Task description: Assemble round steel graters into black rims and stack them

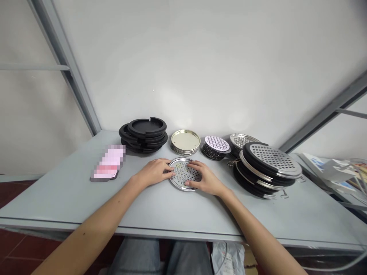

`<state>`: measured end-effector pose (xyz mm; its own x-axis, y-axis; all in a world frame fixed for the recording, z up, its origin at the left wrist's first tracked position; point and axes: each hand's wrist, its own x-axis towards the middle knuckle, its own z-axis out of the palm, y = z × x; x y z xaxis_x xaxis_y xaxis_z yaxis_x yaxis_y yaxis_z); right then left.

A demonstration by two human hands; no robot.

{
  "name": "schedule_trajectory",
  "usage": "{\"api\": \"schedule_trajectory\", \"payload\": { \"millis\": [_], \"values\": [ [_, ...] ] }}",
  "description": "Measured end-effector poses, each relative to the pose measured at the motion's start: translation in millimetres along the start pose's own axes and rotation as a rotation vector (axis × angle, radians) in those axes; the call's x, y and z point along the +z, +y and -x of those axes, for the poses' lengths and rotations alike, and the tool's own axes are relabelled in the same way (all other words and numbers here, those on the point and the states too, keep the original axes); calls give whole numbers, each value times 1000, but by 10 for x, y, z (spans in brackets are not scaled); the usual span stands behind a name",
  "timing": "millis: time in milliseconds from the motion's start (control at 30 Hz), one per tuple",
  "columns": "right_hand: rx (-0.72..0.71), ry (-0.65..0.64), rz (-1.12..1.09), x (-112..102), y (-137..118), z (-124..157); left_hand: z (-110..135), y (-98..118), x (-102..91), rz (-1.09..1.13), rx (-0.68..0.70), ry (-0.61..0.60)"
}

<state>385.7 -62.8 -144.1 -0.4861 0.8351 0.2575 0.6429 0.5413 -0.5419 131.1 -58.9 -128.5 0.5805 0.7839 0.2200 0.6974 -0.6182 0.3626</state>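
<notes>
A round metal grater plate with a raised rim and rows of holes lies on the table in front of me. My left hand grips its left rim, fingers bent over the edge and thumb below them. Around the right side curls my right hand, with fingertips and thumb resting on the perforated face. Just behind the plate is a stack of shallow gold-toned metal discs. Beside those stands a pile of perforated grater discs, the top one looking pinkish.
Black round frames are stacked at the back left, near a blurred-out phone. To the right rises a pile of black-rimmed round graters with wire loops, another metal disc behind it. A white wall backs the grey table.
</notes>
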Motion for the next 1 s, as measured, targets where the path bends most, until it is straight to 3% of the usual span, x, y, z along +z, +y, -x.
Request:
{"api": "schedule_trajectory", "payload": {
  "millis": [333,500,733,1000],
  "values": [
    [-12,-24,-65,31,7,4,13,-8,47,-27,-18,68],
    [35,82,-162,-77,69,-13,14,1,67,-3,30,87],
    [38,162,50,-244,78,12,32,39,26,38,12,5],
    [-107,-7,44,-384,128,62,37,-8,47,52,-7,-8]
  ]
}}
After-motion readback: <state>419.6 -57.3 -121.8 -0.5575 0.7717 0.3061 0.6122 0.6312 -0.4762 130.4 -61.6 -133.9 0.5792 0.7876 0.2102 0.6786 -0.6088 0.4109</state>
